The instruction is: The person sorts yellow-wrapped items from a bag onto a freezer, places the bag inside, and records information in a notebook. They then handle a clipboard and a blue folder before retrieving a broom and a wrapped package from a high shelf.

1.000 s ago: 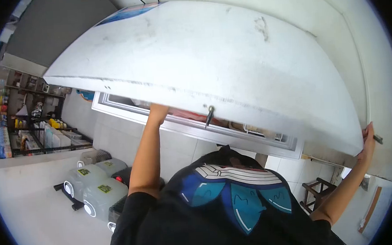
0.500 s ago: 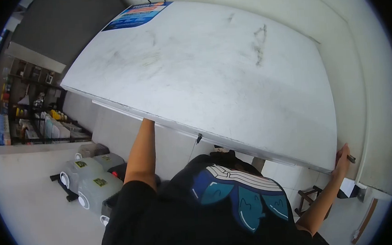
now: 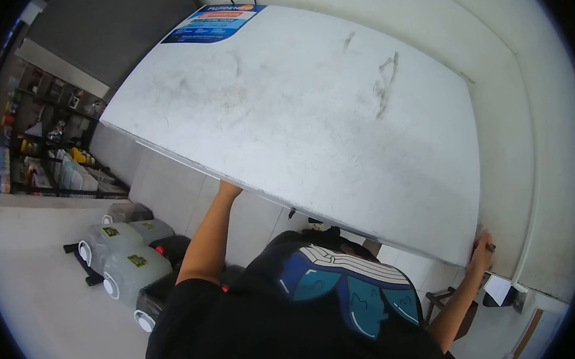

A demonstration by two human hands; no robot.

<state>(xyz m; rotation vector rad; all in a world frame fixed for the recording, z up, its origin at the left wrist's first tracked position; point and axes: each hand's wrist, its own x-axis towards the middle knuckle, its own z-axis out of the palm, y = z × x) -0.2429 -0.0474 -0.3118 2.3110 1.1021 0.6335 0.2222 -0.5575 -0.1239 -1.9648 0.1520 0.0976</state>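
A white chest freezer (image 3: 310,119) with a scuffed, smudged top fills the middle, a blue printed sticker (image 3: 209,26) at its far left corner. My left hand (image 3: 230,188) is at the front edge, its fingers hidden under the rim. At the right front corner, my right hand (image 3: 481,252) is closed beside the freezer's side, close to the wall. A short, dark, stick-like object (image 3: 491,248) pokes out of that hand; its kind does not show. Below the front edge hangs a small black item (image 3: 292,213), too small to name.
Several translucent jugs (image 3: 135,268) with white caps stand on the left. Shelves (image 3: 51,144) with goods are beyond them. A wall (image 3: 506,146) runs along the right and back. A dark wooden stool (image 3: 450,308) stands below right.
The freezer's right end has shifted left and down in view. My left hand now shows at the front edge, where before only the forearm did. The right hand has moved left and down.
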